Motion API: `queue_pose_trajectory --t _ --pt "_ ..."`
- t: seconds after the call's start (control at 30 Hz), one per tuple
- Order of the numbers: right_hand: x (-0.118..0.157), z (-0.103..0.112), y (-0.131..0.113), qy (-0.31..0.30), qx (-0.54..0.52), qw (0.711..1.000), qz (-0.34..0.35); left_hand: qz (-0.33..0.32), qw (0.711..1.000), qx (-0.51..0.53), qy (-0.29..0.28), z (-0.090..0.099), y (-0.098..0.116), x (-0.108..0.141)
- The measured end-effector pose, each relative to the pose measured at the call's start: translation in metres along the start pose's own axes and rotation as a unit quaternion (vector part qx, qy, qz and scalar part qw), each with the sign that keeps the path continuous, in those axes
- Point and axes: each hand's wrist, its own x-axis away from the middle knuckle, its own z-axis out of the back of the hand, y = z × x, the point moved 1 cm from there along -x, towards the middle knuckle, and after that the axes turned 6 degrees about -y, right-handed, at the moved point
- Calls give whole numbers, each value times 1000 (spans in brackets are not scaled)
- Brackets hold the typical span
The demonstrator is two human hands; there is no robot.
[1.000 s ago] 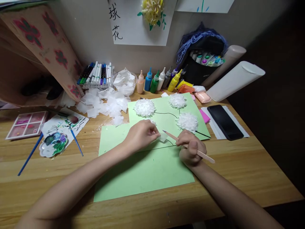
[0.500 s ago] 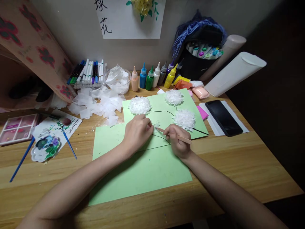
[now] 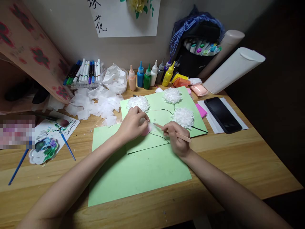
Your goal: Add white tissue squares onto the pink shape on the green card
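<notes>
Presently, head view: we find the right hand [image 3: 178, 138] wrapped round a wooden pencil [image 3: 184, 137], its tip at a white tissue scrap [image 3: 153, 128] over the upper green card [image 3: 140, 145]. Left hand [image 3: 133, 125] half-curled beside the scrap; whether it pinches it, we cannot tell.

- The bare left arm [image 3: 81, 167] reached forward, slanting inward from the lower left.
- The left grip [image 3: 133, 124] lay back upward, fingers bent toward the thumb; how tightly they pinched could not be told.
- The bare right arm [image 3: 228, 187] slanted inward from the lower right.
- The right grip [image 3: 178, 138] was curled closed.
- Both grips stood near each other, apart.
</notes>
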Motion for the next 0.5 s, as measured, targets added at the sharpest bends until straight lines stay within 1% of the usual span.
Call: queue_pose_trajectory --t 0.07,0.13,0.23,0.4,0.5 --pt "-1 2 -3 -8 7 1000 13 3 1000 16 2 0 -2 -1" --pt "-2 2 -5 -45 35 998 21 0 1000 23 6 1 -4 -2" --pt "-5 -4 -5 -101 80 992 12 -11 999 34 9 1 -7 -2" --pt "-13 -17 0 -126 136 983 -5 -27 998 47 22 0 -9 -2" --pt "-14 -15 -1 -140 140 980 -13 -33 998 49 29 0 -10 -2"
